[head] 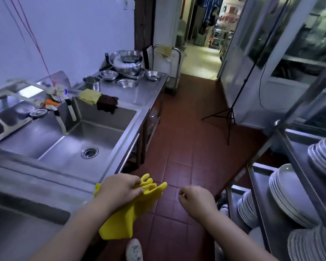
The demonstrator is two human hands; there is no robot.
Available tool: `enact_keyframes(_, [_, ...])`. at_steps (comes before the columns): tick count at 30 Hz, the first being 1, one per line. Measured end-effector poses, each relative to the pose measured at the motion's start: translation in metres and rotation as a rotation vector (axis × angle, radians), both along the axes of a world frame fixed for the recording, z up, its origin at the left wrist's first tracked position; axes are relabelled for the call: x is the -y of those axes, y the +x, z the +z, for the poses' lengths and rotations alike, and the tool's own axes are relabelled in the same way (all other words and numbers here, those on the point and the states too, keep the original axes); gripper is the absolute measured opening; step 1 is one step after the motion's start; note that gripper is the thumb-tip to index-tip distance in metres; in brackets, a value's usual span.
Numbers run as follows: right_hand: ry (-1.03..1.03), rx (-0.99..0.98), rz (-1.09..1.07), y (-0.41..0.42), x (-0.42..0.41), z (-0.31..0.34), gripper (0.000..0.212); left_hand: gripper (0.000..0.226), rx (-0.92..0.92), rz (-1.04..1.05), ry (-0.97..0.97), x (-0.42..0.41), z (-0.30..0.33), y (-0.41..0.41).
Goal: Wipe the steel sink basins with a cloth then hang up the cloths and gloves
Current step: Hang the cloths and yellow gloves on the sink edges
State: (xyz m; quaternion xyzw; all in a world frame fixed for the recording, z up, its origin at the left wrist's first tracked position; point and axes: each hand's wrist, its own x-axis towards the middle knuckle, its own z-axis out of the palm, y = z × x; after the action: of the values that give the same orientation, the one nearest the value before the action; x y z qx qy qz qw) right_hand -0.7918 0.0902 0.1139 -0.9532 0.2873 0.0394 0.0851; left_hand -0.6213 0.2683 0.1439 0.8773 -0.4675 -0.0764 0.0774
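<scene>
The left hand [120,187] clamps a pair of yellow rubber gloves [132,210], fingers curled over the top and thumb pressed against the glove fingers, which stick out just past the person's fingertips; the cuffs hang down below the wrist. The right hand [195,199] hovers level with it, apart from the gloves, fingers loosely curled inward and holding nothing. Below both hands lie red floor tiles [179,147] and the toe of a pale perforated shoe [134,250].

Just left of the gripping fingers runs the front rim of the steel sink basin [102,132], with a round drain [89,152] in its floor. Right of the empty fingers, a steel rack [262,185] holds stacked white plates [288,193] on edge.

Farther beyond the fingers, on the basin's back rim, a yellow cloth [88,96] and a dark brown cloth [106,104] hang side by side, touching. Left of them a faucet [51,102] with white hose ends hangs over the divider. Behind the cloths, a counter [139,91] carries steel bowls [126,61] and a steel pot [92,82]. Past the counter stands a metal frame [175,72] with another yellowish cloth [165,49] draped over it, and a tripod [228,117] stands on the floor to the right.
</scene>
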Motion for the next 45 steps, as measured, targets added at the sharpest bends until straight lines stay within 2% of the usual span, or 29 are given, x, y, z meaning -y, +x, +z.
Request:
enact_keyframes(4, [0.014,-0.001,0.018,0.073,0.050,0.004,0.029,0.034,-0.015,-0.038,-0.040,0.061,-0.001,0.066])
enact_keyframes(9, [0.001,0.031,0.073,0.155,0.110,0.018,0.039,0.031,-0.068,-0.099,-0.115,0.132,0.010,0.146])
enact_keyframes(14, [-0.018,0.128,0.129,0.229,0.172,0.024,0.078,0.031,-0.088,-0.146,-0.153,0.193,0.019,0.211])
enact_keyframes(18, [-0.025,0.144,0.233,0.290,0.227,0.017,0.086,0.033,-0.107,-0.187,-0.147,0.231,0.019,0.258])
enact_keyframes(21, [0.045,0.091,0.351,0.336,0.271,0.010,0.094,0.032,-0.109,-0.215,-0.124,0.258,0.017,0.290])
enact_keyframes(23, [0.079,0.065,0.452,0.369,0.298,0.005,0.090,0.032,-0.076,-0.198,-0.093,0.275,0.015,0.311])
enact_keyframes(27, [0.095,0.056,0.632,0.440,0.353,0.002,0.061,0.031,-0.019,-0.080,-0.046,0.314,0.018,0.352])
enact_keyframes(31, [0.117,0.047,0.760,0.511,0.394,0.013,0.038,0.033,0.014,0.147,0.010,0.339,0.024,0.391])
enact_keyframes(34, [0.252,0.054,0.785,0.559,0.406,0.023,0.029,0.037,0.010,0.357,0.033,0.339,0.023,0.411])
enact_keyframes(39, [0.386,0.017,0.885,0.624,0.380,0.034,0.018,0.055,-0.069,0.627,0.098,0.305,0.027,0.420])
enact_keyframes(45, [0.402,0.135,1.056,0.683,0.315,0.065,0.018,0.027,-0.075,0.889,0.052,0.223,0.059,0.428])
